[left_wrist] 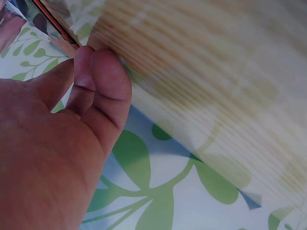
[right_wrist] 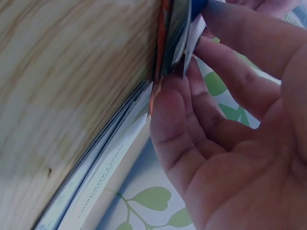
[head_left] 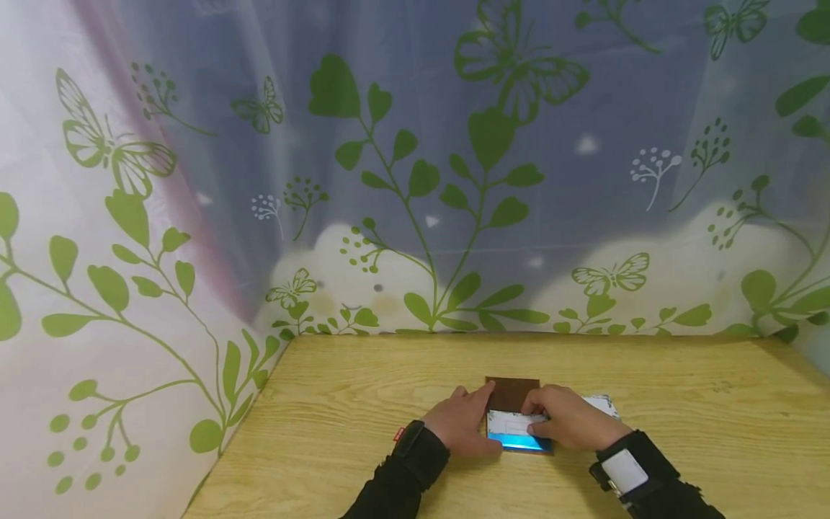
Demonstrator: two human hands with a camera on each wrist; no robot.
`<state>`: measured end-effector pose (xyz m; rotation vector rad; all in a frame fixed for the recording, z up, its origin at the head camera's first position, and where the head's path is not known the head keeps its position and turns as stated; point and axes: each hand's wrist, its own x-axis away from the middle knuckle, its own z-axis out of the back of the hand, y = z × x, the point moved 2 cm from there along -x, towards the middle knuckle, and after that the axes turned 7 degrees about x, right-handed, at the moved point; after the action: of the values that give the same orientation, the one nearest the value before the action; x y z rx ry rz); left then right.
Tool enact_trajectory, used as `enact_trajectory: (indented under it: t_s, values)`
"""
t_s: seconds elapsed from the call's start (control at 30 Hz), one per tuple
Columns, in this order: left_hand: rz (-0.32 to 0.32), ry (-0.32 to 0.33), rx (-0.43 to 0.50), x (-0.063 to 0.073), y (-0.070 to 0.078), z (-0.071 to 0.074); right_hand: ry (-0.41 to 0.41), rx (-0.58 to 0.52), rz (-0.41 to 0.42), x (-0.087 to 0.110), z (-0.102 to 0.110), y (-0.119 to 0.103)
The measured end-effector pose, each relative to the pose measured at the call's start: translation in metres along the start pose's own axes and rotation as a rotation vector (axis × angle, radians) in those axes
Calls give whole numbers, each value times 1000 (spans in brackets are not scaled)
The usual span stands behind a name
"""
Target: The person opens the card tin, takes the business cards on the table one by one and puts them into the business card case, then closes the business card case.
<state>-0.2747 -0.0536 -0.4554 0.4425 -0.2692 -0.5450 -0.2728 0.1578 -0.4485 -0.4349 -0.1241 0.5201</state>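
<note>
At lower centre, my right hand (head_left: 572, 418) pinched a card (head_left: 506, 424), probably light, best by edge; my left hand (head_left: 459, 425) lay spread.

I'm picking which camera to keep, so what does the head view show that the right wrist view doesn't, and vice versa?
Only the head view shows the left black wristband and the green printed butterfly shapes.

Only the right wrist view shows the grey lettering and layered edges of the white paper stack.

Both show the right hand pinching a white paper card, the brown flat rectangular case (edge-on from the wrist), the pale wood-grain table and green leaf-printed fabric.
</note>
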Motion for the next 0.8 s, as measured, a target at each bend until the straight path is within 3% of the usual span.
enact_trajectory:
  t_s: [0.23,0.63,0.8]
  values:
    - [1,-1,-13,-1,-1,-1,-11,-12,51,0,0,2]
    - [2,-4,-26,-1,-1,0,-17,-20,43,0,2,1]
    - [-11,-1,-26,0,-1,-1,12,9,-1,3,4,-3]
